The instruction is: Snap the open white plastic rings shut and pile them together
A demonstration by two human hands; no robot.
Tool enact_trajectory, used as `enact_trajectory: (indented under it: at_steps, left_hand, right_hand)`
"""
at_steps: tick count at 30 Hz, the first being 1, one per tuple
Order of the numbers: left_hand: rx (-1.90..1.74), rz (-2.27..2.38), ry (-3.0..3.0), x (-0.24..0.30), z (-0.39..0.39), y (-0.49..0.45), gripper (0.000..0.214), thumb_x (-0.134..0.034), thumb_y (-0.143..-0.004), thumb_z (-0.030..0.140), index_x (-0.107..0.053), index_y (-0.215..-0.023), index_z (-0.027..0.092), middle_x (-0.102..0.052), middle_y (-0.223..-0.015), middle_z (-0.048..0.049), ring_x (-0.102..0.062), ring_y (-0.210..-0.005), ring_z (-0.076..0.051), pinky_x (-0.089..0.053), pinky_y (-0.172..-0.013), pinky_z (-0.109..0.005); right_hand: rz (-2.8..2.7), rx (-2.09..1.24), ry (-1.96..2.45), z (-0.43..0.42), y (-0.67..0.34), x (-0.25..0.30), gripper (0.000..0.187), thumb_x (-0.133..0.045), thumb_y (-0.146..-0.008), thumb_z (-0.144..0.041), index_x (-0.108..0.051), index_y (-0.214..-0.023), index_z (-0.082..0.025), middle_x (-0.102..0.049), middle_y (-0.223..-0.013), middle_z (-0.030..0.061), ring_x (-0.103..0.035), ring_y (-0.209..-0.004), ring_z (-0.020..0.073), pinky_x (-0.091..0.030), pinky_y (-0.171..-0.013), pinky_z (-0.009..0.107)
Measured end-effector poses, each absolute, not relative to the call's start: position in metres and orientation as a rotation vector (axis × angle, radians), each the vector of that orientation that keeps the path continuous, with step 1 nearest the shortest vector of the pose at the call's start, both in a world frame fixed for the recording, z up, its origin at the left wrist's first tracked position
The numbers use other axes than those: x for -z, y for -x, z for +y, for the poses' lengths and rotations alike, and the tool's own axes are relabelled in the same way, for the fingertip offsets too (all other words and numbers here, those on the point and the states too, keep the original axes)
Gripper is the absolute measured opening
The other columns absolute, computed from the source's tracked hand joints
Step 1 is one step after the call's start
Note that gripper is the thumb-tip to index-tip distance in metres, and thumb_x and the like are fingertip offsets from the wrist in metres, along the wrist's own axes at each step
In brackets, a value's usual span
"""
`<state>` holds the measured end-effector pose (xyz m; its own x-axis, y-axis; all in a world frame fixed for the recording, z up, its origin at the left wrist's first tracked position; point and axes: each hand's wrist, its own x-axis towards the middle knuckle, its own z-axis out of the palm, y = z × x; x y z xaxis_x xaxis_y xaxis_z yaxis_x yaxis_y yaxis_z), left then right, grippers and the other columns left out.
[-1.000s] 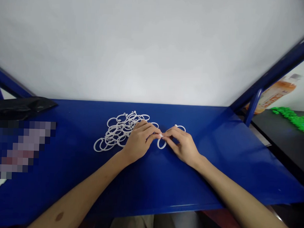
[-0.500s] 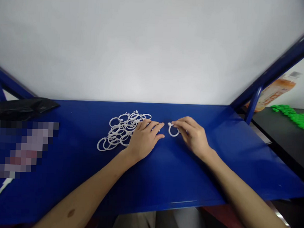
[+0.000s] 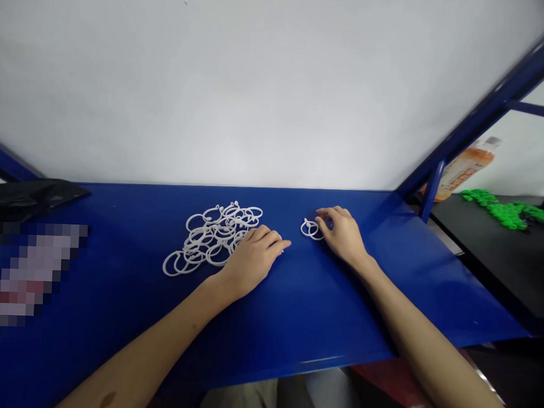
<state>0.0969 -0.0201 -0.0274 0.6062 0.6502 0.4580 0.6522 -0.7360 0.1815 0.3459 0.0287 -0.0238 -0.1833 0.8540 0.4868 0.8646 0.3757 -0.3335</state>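
A loose pile of white plastic rings (image 3: 203, 236), each with a small knob or loop, lies on the blue table. At the pile's right edge is my left hand (image 3: 251, 260), palm down, its fingers closed around a white ring that shows only in small bits by the fingertips. Two more white rings (image 3: 311, 228) lie overlapping, apart from the pile. Beside them on the right rests my right hand (image 3: 342, 235), thumb and forefinger apart, with nothing seen between them.
The blue table (image 3: 294, 324) backs onto a white wall. On the left are a black plastic bag (image 3: 35, 194) and a blurred-out item (image 3: 33, 273). Beyond a blue frame post (image 3: 432, 189) on the right, an orange-labelled bottle (image 3: 467, 169) and green pieces (image 3: 508, 212) sit on a black surface.
My right hand has let go of a white ring, leaving two overlapping on the table. My left hand's fingers have drawn together. The view has shifted slightly to the right.
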Motion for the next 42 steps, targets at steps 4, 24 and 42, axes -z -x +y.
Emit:
enact_trajectory:
  at_steps: [4, 24, 42]
  left_hand:
    - [1.193, -1.200, 2.821, 0.017, -0.020, -0.096, 0.019, -0.052, -0.097, 0.018, -0.065, -0.110, 0.021, -0.070, -0.097, -0.0031, -0.058, -0.096, -0.019, -0.049, -0.089, -0.037]
    - [1.557, -1.537, 2.719, 0.010, -0.021, -0.097, 0.013, -0.072, -0.085, 0.028, -0.061, -0.092, 0.023, -0.068, -0.085, 0.0023, -0.062, -0.069, -0.012, -0.052, -0.066, -0.026]
    - [1.316, -1.410, 2.675, 0.020, -0.016, -0.088, 0.020, -0.075, -0.083, 0.027, -0.062, -0.098, 0.022, -0.070, -0.082, 0.0014, -0.062, -0.089, -0.020, -0.051, -0.085, -0.036]
  right_hand:
    - [-2.066, -0.107, 1.218, 0.015, -0.333, 0.013, 0.019, -0.055, -0.097, -0.030, -0.067, -0.109, -0.022, -0.070, -0.099, 0.0076, -0.062, -0.094, 0.0246, -0.051, -0.088, 0.046]
    - [-2.039, -0.383, 0.969, -0.020, -0.302, 0.014, 0.024, -0.054, -0.099, -0.029, -0.066, -0.120, -0.026, -0.076, -0.104, 0.0042, -0.073, -0.081, 0.0171, -0.059, -0.075, 0.028]
    - [-2.344, -0.482, 0.659, -0.018, -0.304, 0.013, 0.028, -0.044, -0.103, -0.023, -0.068, -0.117, -0.022, -0.072, -0.097, 0.0062, -0.066, -0.080, 0.0154, -0.055, -0.072, 0.027]
